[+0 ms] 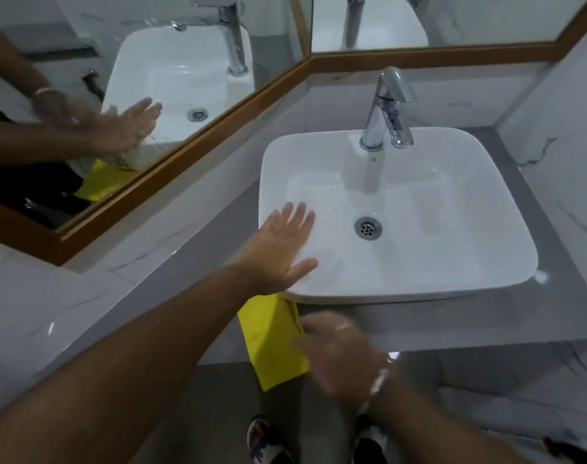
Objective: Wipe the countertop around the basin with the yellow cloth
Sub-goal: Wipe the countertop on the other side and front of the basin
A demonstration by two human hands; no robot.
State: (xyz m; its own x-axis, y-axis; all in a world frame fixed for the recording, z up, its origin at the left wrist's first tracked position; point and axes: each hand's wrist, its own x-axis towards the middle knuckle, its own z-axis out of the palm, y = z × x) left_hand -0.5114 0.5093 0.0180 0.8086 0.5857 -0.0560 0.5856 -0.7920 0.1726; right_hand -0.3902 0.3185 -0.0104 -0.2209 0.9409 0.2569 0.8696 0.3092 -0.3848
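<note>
— Two hands, and neither one has a grip on anything yet. The left hand [280, 249] is spread flat, fingers wide, resting on the near left rim of the basin [486, 229]. The right hand [339, 349] is blurred; it looks loosely open beside the cloth [272, 343], and I cannot tell whether it touches it.

— Where does the cloth sit?

— On the front edge of the grey bench [419, 319], just below the basin's near left corner. Part lies on the top and the rest hangs down over the edge toward the floor.

— How would it handle?

— I'd judge it light, thin and limp. It drapes with no stiffness, so it will fold or bunch the moment it is lifted. Nothing fragile about it. It may be damp, given the wet shine in the basin, but that is a guess.

— Best place to take hold?

— Probably the part lying flat on the bench, gathered into the palm so a pad forms under the fingers. Pinching the dangling corner would only leave it trailing. The strip between basin and wall looks narrow, so a small wad should serve better there.
</note>
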